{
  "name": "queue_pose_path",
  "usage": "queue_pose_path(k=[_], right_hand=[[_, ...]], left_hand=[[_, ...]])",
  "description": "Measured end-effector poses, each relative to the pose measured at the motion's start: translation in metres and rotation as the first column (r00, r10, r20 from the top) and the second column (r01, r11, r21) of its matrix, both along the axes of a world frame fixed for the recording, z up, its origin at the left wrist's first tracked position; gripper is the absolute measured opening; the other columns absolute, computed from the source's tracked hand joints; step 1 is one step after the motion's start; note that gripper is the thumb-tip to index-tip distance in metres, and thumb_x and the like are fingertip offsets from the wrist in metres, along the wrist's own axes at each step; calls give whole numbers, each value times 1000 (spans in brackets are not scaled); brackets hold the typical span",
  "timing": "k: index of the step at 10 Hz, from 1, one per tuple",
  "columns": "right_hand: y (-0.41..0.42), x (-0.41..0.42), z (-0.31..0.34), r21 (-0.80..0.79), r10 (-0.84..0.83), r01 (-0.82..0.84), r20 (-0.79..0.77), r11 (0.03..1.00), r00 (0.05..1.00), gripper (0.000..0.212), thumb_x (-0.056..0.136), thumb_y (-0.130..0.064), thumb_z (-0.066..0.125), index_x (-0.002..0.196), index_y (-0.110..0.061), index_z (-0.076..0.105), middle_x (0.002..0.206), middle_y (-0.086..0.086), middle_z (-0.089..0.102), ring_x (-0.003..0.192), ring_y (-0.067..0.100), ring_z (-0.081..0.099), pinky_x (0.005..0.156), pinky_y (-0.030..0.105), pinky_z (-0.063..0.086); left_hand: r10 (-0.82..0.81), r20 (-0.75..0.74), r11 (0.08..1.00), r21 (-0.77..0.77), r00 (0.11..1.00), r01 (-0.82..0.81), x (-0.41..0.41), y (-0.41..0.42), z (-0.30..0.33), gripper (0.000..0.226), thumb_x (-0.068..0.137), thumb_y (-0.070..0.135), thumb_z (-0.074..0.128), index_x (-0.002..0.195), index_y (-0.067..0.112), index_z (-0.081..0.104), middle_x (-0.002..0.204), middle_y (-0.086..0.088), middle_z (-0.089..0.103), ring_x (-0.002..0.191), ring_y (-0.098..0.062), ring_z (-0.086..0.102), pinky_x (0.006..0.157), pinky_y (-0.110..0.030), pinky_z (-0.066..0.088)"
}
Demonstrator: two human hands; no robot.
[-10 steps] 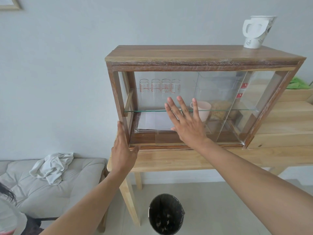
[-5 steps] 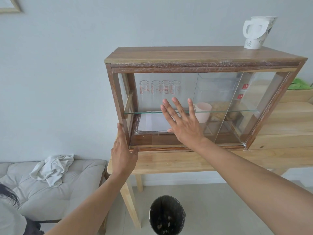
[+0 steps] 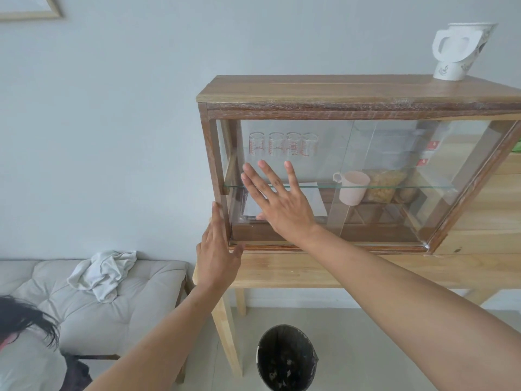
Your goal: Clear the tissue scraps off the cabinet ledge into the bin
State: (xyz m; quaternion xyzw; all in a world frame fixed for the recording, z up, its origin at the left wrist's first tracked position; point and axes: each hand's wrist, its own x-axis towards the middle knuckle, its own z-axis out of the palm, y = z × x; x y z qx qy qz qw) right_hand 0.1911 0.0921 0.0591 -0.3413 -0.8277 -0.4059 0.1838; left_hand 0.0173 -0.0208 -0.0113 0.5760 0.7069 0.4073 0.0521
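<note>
Wooden table (image 3: 310,270) carries cabinet (image 3: 352,93) | my right hand (image 3: 282,204) flat on glass, fingers spread; left hand (image 3: 217,255) flat, empty, bracing frame | no scraps visible on ledge (image 3: 324,245) | bin (image 3: 286,359) below | clearing looks done

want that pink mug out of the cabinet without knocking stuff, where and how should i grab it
Take the pale pink plastic mug by its looped handle, which points left towards the open middle of the wooden glass-fronted cabinet. Come from the front-left once the glass panel is slid clear: a yellowish bag crowds its right side, and the glass shelf crosses in front.
</note>
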Motion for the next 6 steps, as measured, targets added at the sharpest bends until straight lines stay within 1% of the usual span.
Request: queue_pose_path(k=[1, 2, 3, 4, 5, 6], right_hand=[[-1, -9, 2, 1, -3, 3, 20, 1000, 1000, 123, 91, -58, 77, 175, -14, -1, 185, 4, 5, 171, 31, 6, 128, 68, -21], [-4, -13, 4, -13, -15, 16, 35, 1000, 999, 125, 90, -60, 77, 174, -14, -2, 185, 4, 5, 171, 31, 10, 128, 68, -19], [-6, -13, 5, -28, 7, -6, 29, 1000, 1000, 123, 91, -59, 76, 175, -13, -1, 185, 5, 3, 171, 33, 7, 128, 67, -19], [-10, -9, 8, -76, 58, -55, 26, 996, 998, 112, 97, -37, 78, 175, -12, 1, 185, 9, -2, 171, 35, 1, 129, 68, -16], [-28, 0, 23, -125, 75, -70, 40, 990, 996, 102, 94, -3, 67, 175, -12, 6, 185, 11, -3, 171, 37, 0, 132, 70, -4], [-45, 13, 35, -190, 82, -77, 17, 979, 997, 97, 93, 0, 65, 174, -13, 14, 184, 12, -1, 171, 35, 2, 133, 68, 12]], left_hand=[[-5, -37, 1000, -15, 999, 4, -2, 1, -1, 135, 88, 19, 86, 164, 47, -23, 172, -2, 34, 152, -31, 38, 117, -56, 38], [-11, -55, 1000, -20, 998, 10, -4, 0, -1, 134, 89, 19, 85, 164, 46, -23, 171, -3, 35, 150, -33, 40, 116, -57, 39], [-22, -73, 999, -46, 997, 19, -2, -4, 3, 132, 91, 18, 82, 164, 43, -25, 173, -2, 31, 151, -33, 38, 115, -57, 40], [8, -236, 991, -125, 972, -39, -4, -5, 7, 127, 94, 17, 75, 163, 31, -31, 177, 1, 17, 159, -30, 24, 117, -55, 36], [51, -419, 952, -253, 907, -170, 1, -15, 22, 108, 100, 18, 60, 165, 15, -27, 179, -4, -6, 163, -30, 7, 119, -51, 32], [34, -427, 930, -317, 903, -185, 11, -18, 48, 95, 101, 18, 50, 168, 9, -16, 176, -18, -14, 162, -38, -1, 123, -52, 26]])
